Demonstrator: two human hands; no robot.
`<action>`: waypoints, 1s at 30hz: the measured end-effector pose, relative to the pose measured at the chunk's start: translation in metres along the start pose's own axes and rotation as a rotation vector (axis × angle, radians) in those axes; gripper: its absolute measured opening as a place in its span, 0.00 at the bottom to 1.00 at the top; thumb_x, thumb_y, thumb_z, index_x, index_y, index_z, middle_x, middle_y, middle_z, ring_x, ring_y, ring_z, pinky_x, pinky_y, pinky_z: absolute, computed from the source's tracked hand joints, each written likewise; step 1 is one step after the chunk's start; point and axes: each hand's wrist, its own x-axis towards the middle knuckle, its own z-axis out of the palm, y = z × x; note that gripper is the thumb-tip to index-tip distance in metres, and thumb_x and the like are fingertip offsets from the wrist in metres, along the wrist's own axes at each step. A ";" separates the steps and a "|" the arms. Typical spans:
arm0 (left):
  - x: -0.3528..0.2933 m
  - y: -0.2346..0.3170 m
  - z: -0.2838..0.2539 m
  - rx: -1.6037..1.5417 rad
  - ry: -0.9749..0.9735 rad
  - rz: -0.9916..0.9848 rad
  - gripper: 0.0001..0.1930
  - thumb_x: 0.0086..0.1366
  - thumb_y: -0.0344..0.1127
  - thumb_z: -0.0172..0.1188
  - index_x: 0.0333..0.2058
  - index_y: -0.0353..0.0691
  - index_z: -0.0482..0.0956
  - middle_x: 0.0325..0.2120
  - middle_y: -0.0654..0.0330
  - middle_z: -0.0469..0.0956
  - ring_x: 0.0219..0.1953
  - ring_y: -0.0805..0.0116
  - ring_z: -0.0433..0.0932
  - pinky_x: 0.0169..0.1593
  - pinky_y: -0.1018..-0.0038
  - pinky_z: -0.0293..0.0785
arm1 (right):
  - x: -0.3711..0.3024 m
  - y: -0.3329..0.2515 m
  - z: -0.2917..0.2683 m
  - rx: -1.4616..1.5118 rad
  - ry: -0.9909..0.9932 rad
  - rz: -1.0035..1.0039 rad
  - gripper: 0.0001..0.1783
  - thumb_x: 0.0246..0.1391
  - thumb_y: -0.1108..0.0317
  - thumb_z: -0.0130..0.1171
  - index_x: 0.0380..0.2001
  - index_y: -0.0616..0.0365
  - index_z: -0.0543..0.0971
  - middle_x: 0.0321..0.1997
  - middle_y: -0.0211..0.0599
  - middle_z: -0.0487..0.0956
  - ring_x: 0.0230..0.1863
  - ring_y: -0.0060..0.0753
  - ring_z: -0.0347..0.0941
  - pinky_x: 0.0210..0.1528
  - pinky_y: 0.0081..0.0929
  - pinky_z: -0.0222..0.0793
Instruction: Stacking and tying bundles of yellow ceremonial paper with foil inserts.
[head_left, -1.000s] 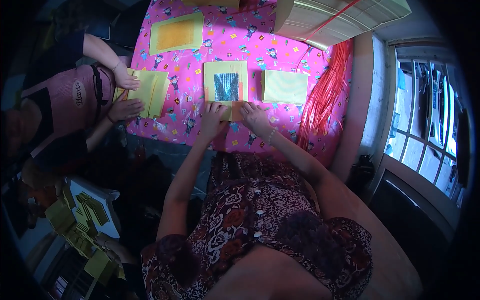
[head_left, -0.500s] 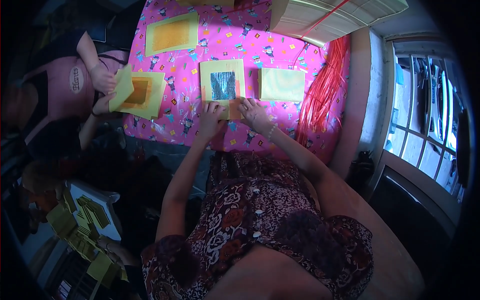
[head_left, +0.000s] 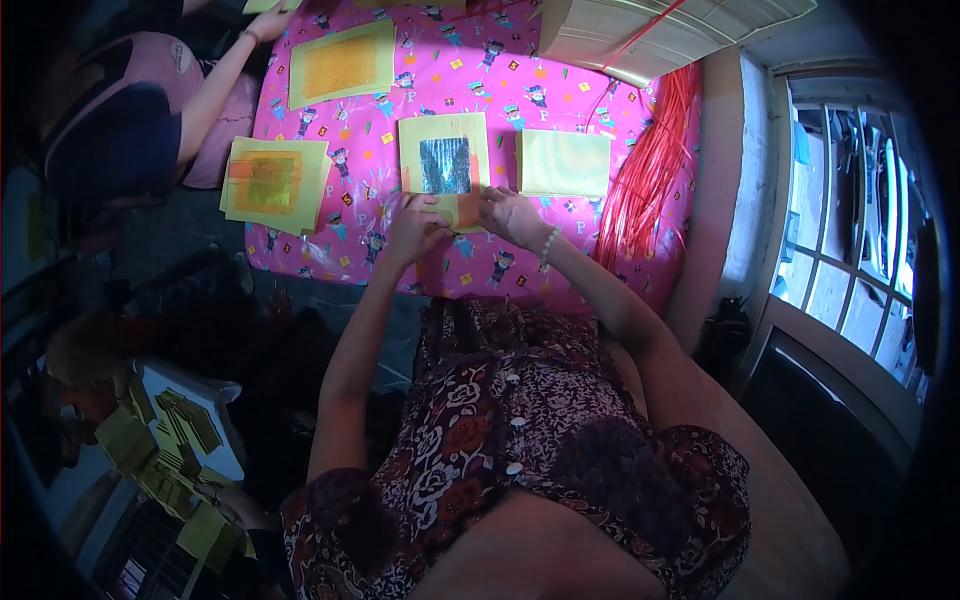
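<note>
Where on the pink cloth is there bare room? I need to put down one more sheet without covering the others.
Bare pink cloth lies between the silver-centred sheet and the gold-centred sheet, and along the near edge. It is crowded at both hands, left hand and right hand, and beside the plain yellow sheet and red strips.

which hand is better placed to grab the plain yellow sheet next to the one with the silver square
Right, probably. The right hand rests at the silver-square sheet's lower right corner, just below the plain yellow sheet. The left hand would have to cross over.
</note>
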 end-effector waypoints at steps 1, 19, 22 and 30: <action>0.002 0.001 0.000 0.006 0.002 0.004 0.08 0.45 0.35 0.72 0.27 0.48 0.85 0.42 0.58 0.75 0.49 0.56 0.70 0.53 0.63 0.67 | 0.000 0.001 -0.001 0.014 -0.009 0.016 0.09 0.53 0.62 0.55 0.30 0.56 0.77 0.41 0.44 0.75 0.44 0.45 0.75 0.46 0.37 0.74; 0.006 -0.008 0.002 -0.034 0.000 -0.016 0.06 0.47 0.38 0.71 0.26 0.48 0.86 0.42 0.58 0.75 0.49 0.56 0.70 0.54 0.62 0.67 | 0.000 0.006 0.004 0.033 -0.060 0.023 0.12 0.56 0.59 0.55 0.35 0.56 0.77 0.43 0.43 0.75 0.49 0.44 0.72 0.51 0.38 0.71; 0.007 -0.007 0.002 -0.037 0.004 -0.020 0.06 0.47 0.38 0.71 0.26 0.48 0.86 0.41 0.58 0.75 0.49 0.56 0.70 0.53 0.62 0.67 | 0.001 0.004 0.002 0.037 -0.076 0.059 0.13 0.55 0.58 0.55 0.38 0.56 0.77 0.44 0.41 0.74 0.49 0.44 0.72 0.51 0.38 0.71; 0.002 -0.006 0.000 -0.049 -0.002 -0.004 0.08 0.47 0.38 0.71 0.28 0.48 0.84 0.41 0.58 0.75 0.49 0.56 0.70 0.55 0.62 0.64 | -0.001 -0.019 0.003 -0.213 -0.055 0.038 0.14 0.51 0.61 0.57 0.40 0.55 0.74 0.46 0.39 0.74 0.50 0.41 0.72 0.48 0.40 0.72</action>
